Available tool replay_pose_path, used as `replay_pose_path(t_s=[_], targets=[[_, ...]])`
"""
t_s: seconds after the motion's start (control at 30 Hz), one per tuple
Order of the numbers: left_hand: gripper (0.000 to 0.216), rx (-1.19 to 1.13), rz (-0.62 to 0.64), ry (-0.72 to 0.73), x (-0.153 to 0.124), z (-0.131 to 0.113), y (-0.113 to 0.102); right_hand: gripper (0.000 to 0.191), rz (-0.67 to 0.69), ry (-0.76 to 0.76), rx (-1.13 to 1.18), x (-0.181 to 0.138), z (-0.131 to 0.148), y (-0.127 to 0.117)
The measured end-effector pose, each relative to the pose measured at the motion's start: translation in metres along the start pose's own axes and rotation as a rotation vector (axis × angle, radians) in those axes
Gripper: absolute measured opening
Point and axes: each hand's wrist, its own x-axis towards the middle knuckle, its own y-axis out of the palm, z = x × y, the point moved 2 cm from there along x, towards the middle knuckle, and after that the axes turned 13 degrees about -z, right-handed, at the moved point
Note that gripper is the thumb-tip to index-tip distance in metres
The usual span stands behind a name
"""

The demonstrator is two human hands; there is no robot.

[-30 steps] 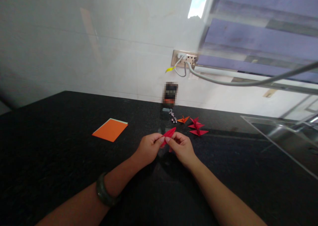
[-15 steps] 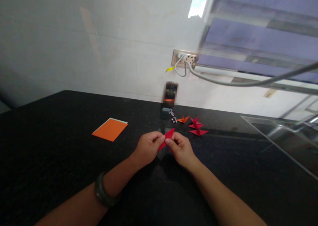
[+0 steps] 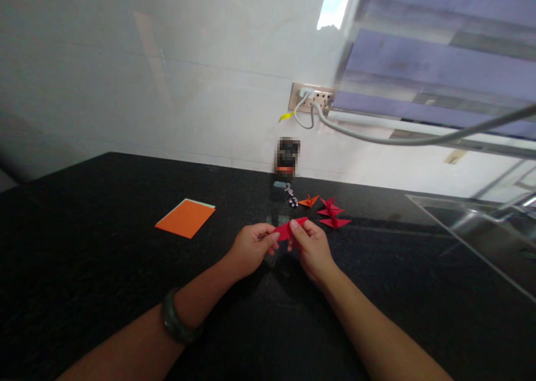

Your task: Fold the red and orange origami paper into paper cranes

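Note:
A folded piece of red origami paper is held in the air between both hands, above the dark countertop. My left hand pinches its left end between thumb and fingers. On the other end, my right hand grips it with the thumb on top, hiding part of the paper. Just beyond my right hand stand several folded paper cranes: an orange crane and red cranes close together. To the left lies a stack of square orange paper, with a pale sheet's edge showing beneath.
A phone-like object, blurred out, leans against the wall with a beaded strap before it. Above are a wall socket and a grey cable. A metal sink is at the right. The dark countertop meets a tiled wall.
The red paper has turned from a steep slant to nearly level, its far end now pointing right. My right hand has shifted slightly right, its thumb moving along the paper.

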Motion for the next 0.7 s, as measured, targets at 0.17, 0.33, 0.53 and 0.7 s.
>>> replay_pose_path(t_s=[0.17, 0.33, 0.53, 0.7], targets=[[0.019, -0.058, 0.128, 0.084, -0.004, -0.008, 0.001, 0.032, 0.133, 0.325, 0.148, -0.004, 0.002, 0.006], [0.018, -0.139, 0.178, 0.106, -0.008, -0.016, 0.003, 0.034, 0.249, 0.468, 0.209, -0.009, 0.002, 0.009], [0.017, -0.178, 0.173, 0.089, -0.007, -0.009, 0.004, 0.035, 0.296, 0.467, 0.137, -0.01, -0.002, 0.01], [0.017, -0.136, 0.116, 0.073, -0.007, -0.011, 0.004, 0.031, 0.26, 0.467, 0.077, -0.011, -0.001, 0.012]])
